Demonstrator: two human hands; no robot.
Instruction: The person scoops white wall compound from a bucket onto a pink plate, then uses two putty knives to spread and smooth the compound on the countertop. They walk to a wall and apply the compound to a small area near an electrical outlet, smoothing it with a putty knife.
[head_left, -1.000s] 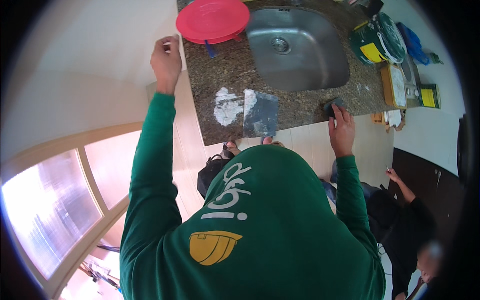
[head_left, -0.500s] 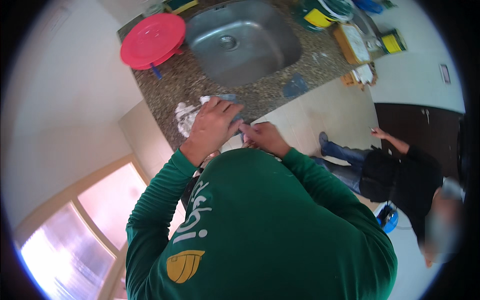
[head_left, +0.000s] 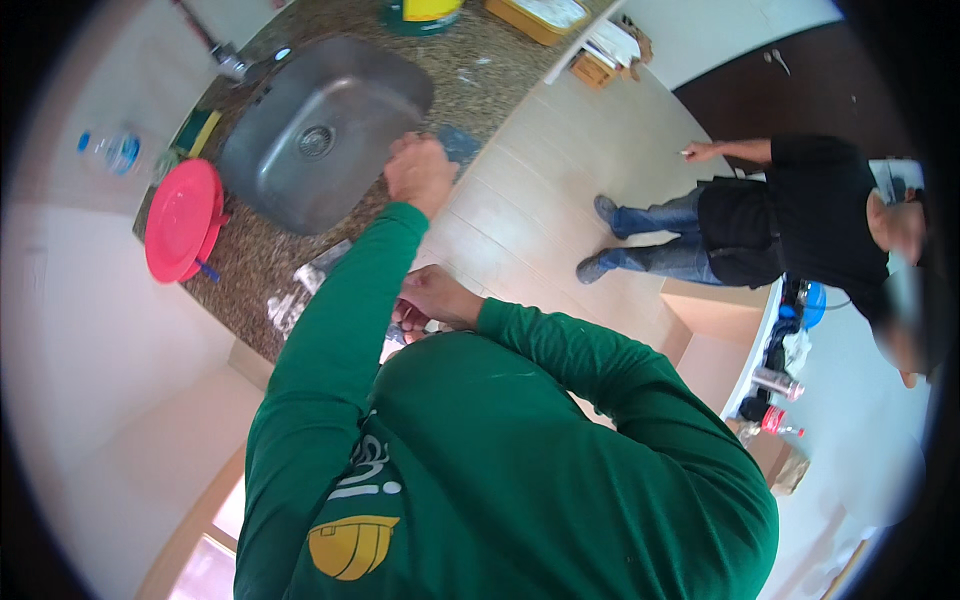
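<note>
My left hand (head_left: 418, 172) is at the sink's right front corner, fingers curled at the edge of a blue-grey flat plate (head_left: 455, 145); what they hold is unclear. My right hand (head_left: 437, 298) is lower, by the counter's front edge, partly behind my left sleeve, fingers closed on something I cannot make out. A flat plate (head_left: 325, 258) smeared with white paste, and a white patch (head_left: 285, 312) beside it, are partly covered by my left arm. The steel sink (head_left: 280, 120) lies above them.
At left are red plates (head_left: 178, 222), a sponge (head_left: 200, 130) and a bottle (head_left: 118, 150). A green bucket (head_left: 418, 22) and yellow tray (head_left: 530, 15) stand at the counter's far end. A person in black (head_left: 760, 220) stands at right near a shelf with bottles (head_left: 770, 415).
My view has turned. My left hand has moved from the paste-smeared plate to the blue-grey plate. My right hand left that plate earlier and is now low by the front edge.
</note>
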